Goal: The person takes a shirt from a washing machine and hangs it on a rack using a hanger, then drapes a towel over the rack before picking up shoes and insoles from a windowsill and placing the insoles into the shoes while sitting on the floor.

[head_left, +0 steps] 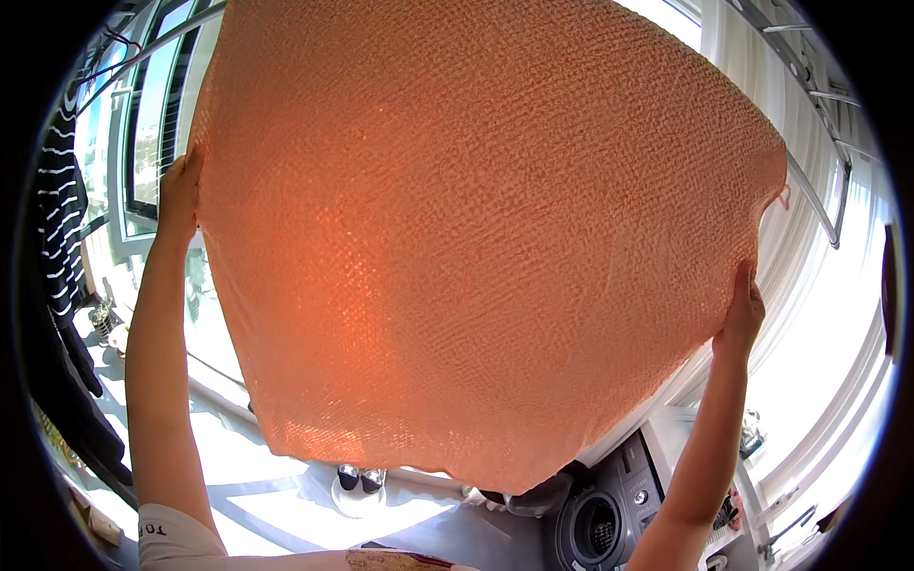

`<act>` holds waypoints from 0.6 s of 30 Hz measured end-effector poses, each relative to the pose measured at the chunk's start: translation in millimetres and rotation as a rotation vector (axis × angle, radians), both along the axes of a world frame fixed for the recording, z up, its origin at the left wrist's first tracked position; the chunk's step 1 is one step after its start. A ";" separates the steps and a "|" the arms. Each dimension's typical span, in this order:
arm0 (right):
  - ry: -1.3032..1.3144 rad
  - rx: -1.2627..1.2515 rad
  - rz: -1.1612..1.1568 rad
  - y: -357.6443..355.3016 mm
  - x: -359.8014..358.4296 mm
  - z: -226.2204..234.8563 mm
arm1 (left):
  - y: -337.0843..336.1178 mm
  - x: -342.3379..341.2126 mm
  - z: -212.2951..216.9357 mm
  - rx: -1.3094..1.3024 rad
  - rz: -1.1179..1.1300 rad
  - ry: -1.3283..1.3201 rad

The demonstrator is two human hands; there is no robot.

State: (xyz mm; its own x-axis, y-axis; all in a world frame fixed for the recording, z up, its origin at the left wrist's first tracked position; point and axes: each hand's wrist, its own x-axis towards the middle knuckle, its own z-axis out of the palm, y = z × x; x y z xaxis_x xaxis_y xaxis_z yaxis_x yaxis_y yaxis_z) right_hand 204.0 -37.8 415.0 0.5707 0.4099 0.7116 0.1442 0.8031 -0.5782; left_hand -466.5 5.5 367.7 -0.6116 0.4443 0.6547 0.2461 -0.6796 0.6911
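Observation:
A large orange towel (495,228) with a waffle-like weave is spread out in front of me and fills most of the view. Sunlight glows through its left part. My left hand (181,190) grips its left edge, fingers partly hidden at the cloth. On the opposite side, my right hand (743,305) pinches the right edge, lower than the left hand. A small loop (784,197) sticks out from the towel's right edge above that hand. The lower hem hangs free between both arms.
Metal drying-rack bars (819,181) run at the upper right. Dark striped clothing (59,209) hangs at far left by a window (148,114). Below stand a grey front-loading washing machine (600,523) and a round white stand with shoes (360,495). White curtains (819,333) hang at right.

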 end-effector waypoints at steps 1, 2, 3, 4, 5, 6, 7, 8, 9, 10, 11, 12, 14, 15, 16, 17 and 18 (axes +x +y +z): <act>-0.102 -0.034 -0.073 2.1 34.0 3.7 | 4.4 -14.6 0.3 -0.010 -0.058 0.013; -0.106 -0.031 -0.064 6.7 38.0 4.0 | 0.9 -16.1 3.2 -0.015 0.002 0.021; -0.111 -0.027 -0.067 10.5 41.2 4.4 | 1.1 -2.8 4.9 -0.021 0.051 0.027; -0.099 -0.025 0.028 13.5 36.3 -5.8 | -8.9 21.4 2.3 0.016 0.028 -0.024; -0.082 -0.024 0.125 15.7 24.7 -23.7 | -15.6 20.2 -15.1 -0.035 -0.017 -0.025; -0.063 -0.021 0.221 15.2 12.7 -43.5 | -20.6 18.9 -36.8 -0.085 -0.064 -0.027; -0.022 -0.080 0.227 13.7 0.2 -74.1 | -24.8 21.3 -61.8 -0.136 -0.115 -0.027; -0.021 -0.131 0.263 13.9 -13.8 -113.7 | -34.8 36.5 -92.9 -0.179 -0.138 -0.060; -0.044 -0.208 0.324 7.6 -13.1 -155.1 | -40.9 57.7 -129.6 -0.214 -0.187 -0.100; -0.069 -0.333 0.247 -5.7 -9.1 -192.0 | -45.6 52.6 -173.3 -0.220 -0.273 -0.065; -0.089 -0.357 0.259 -15.9 -23.8 -227.0 | -58.1 54.7 -215.0 -0.322 -0.278 -0.017; -0.098 -0.467 0.233 -25.5 -30.2 -260.0 | -72.6 71.6 -243.9 -0.430 -0.325 -0.047; -0.090 -0.575 0.278 -40.2 -17.6 -322.6 | -87.8 102.1 -301.6 -0.512 -0.341 -0.099; -0.043 -0.597 0.296 -43.8 -20.9 -345.9 | -91.4 104.0 -330.2 -0.611 -0.333 -0.121; -0.023 -0.638 0.313 -47.7 -16.2 -367.6 | -95.2 108.5 -349.6 -0.579 -0.363 -0.183; 0.003 -0.680 0.327 -52.7 -16.0 -383.4 | -95.6 109.6 -367.5 -0.550 -0.396 -0.241; 0.174 -0.616 0.323 -53.9 -28.0 -384.8 | -93.3 98.8 -387.9 -0.414 -0.412 -0.317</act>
State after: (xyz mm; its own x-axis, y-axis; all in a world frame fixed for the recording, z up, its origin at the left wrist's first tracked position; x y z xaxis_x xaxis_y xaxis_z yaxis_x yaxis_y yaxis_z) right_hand 176.0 -91.7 30.2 0.4373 0.8753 0.2063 -0.1812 0.3105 -0.9332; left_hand -367.7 -87.8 -20.1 -0.4730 0.8591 0.1955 -0.2354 -0.3370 0.9116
